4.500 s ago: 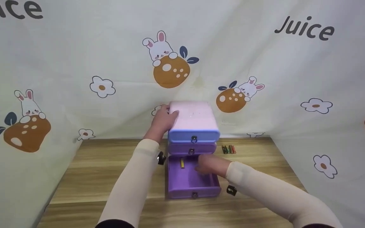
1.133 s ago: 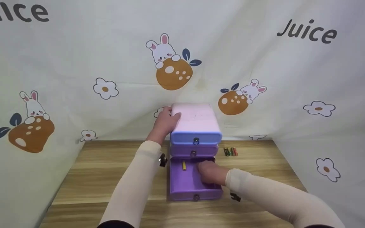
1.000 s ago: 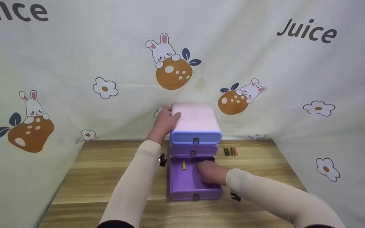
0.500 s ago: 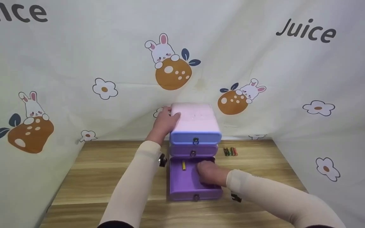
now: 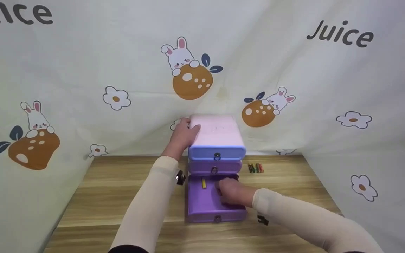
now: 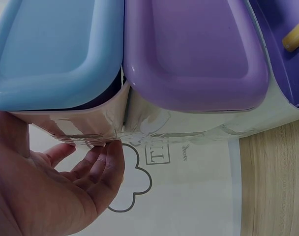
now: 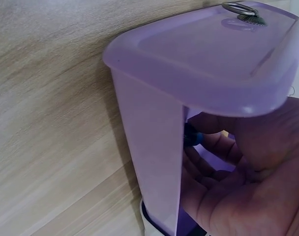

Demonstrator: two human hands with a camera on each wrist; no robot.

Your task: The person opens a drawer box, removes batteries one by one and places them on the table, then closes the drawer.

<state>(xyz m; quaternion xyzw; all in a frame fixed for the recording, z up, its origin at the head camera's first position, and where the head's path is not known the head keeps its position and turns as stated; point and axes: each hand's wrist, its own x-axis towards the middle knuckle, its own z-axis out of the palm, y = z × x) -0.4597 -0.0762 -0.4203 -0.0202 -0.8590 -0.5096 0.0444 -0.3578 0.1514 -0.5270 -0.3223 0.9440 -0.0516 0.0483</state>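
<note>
A small desktop drawer cabinet (image 5: pixel 216 130) with a pink top stands at the back of the table. Its blue top drawer (image 5: pixel 206 153) and purple middle drawer (image 5: pixel 199 167) are nearly closed, while the purple bottom drawer (image 5: pixel 200 203) is pulled out. My left hand (image 5: pixel 183 135) grips the cabinet's left upper edge, thumb on top and bent fingers along the side. Inside the bottom drawer, my right hand (image 5: pixel 236 191) pinches a dark blue crayon (image 7: pixel 193 136), mostly hidden by the drawer wall. A yellow crayon (image 5: pixel 204 183) lies left of that hand, towards the drawer's back.
Several green and red crayons (image 5: pixel 255 168) lie side by side on the wooden table (image 5: pixel 125 200), right of the cabinet. A pale curtain printed with rabbits (image 5: pixel 135 63) hangs behind and on both sides. Each drawer front carries a ring pull (image 5: pixel 217 218).
In the bottom drawer, my right hand has shifted and turned slightly, so its fingertips show more in the head view. The left hand and the drawers have stayed put.
</note>
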